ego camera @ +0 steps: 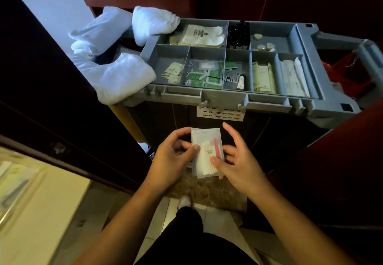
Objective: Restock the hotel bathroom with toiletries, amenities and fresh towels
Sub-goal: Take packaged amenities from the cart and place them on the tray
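Beyond and to the left of my left grip (174, 157), folded white towels (122, 76) hang over the end of the grey cart tray (223, 97); I leave them for a separate trip. The left grip pinches the clear amenity pouch (204, 138) along its left edge, thumb pressed on the front face and fingers curled behind. The pouch stands upright between the two grips, below the near rim of the tray and apart from it. White strips and a pink file (217, 147) show through the film. The right grip (236, 161) pinches the lower right part of the pouch, thumb on the front and lower fingers behind, while its forefinger stands raised and free. Procedure, as I judge it: check the seal and contents, then pass the pouch to one grip only, holding it by the edge so the contents do not slide. Keep the pressure light, since the film looks thin and slippery. Beyond and to the right of the right grip, tray compartments hold dark bottles (238, 35) and long wrapped items (292, 78), reachable by the freed grip for the next pick.
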Action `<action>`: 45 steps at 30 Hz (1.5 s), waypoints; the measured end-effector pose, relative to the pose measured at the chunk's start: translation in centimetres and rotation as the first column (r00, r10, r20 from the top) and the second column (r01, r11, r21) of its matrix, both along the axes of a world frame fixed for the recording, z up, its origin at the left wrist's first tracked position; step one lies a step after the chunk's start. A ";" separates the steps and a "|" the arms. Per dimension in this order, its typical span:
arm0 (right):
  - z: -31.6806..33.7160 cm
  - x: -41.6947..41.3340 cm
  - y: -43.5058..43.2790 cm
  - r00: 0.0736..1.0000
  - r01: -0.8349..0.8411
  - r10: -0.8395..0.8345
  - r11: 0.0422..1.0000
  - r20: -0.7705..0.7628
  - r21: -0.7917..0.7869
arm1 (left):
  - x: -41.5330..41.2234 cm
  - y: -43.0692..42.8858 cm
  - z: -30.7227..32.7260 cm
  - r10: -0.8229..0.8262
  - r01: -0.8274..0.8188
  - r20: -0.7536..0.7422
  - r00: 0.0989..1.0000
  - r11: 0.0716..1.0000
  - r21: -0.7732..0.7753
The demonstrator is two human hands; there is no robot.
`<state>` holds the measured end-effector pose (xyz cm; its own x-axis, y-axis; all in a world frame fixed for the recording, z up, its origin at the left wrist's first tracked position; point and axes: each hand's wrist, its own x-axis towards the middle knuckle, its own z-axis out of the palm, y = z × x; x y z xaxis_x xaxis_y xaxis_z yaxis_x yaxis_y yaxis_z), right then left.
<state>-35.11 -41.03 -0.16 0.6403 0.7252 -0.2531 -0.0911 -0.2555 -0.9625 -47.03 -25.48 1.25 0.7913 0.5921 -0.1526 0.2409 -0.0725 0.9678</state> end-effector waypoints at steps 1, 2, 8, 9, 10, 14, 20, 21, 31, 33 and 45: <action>-0.1 -0.4 0.1 1.000 -0.004 0.004 1.000 0.002 0.002 | -0.6 0.0 0.0 0.012 -0.012 -0.002 1.000 1.000 0.001; -0.1 -0.9 0.3 1.000 -0.016 0.016 1.000 0.002 0.006 | -1.2 0.0 0.1 0.024 -0.024 -0.002 1.000 1.000 0.004; 0.1 -3.4 1.9 0.992 -0.122 0.121 0.993 0.017 0.011 | -5.0 0.6 -0.1 0.094 -0.094 -0.016 0.995 0.995 0.039; 0.1 -3.9 2.3 0.990 -0.137 0.137 0.990 0.019 0.010 | -5.7 0.8 -0.2 0.107 -0.106 -0.023 0.994 0.994 0.041; 0.1 -4.4 2.8 0.988 -0.154 0.154 0.988 0.021 0.009 | -6.5 1.1 -0.2 0.118 -0.116 -0.027 0.993 0.992 0.047; -0.1 -6.7 5.2 0.974 -0.217 0.218 0.976 0.055 -0.021 | -10.0 2.7 -0.5 0.177 -0.175 -0.027 0.984 0.983 0.059; 0.0 -11.0 10.0 0.951 -0.283 0.287 0.958 0.112 -0.053 | -15.9 6.3 -0.6 0.287 -0.287 -0.015 0.958 0.957 0.034; -0.1 -12.0 11.0 0.948 -0.292 0.296 0.955 0.114 -0.050 | -17.0 7.0 -0.7 0.313 -0.312 -0.017 0.950 0.949 0.034; 0.0 -22.6 21.3 0.911 -0.405 0.410 0.911 0.055 -0.079 | -28.5 15.0 -1.1 0.458 -0.459 -0.034 0.888 0.887 -0.036; 0.0 -24.7 23.4 0.902 -0.425 0.429 0.902 0.045 -0.077 | -30.9 16.8 -1.2 0.478 -0.480 -0.044 0.877 0.876 -0.046; -1.1 -35.0 33.8 0.814 -0.570 0.572 0.820 0.102 -0.051 | -43.0 23.3 -2.9 0.584 -0.586 -0.049 0.810 0.805 -0.092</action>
<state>-70.14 -7.21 -1.28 0.1362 0.9652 -0.2232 0.1803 -0.2457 -0.9524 -89.99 -2.20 -1.63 0.2961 0.9232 -0.2452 0.2238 0.1825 0.9574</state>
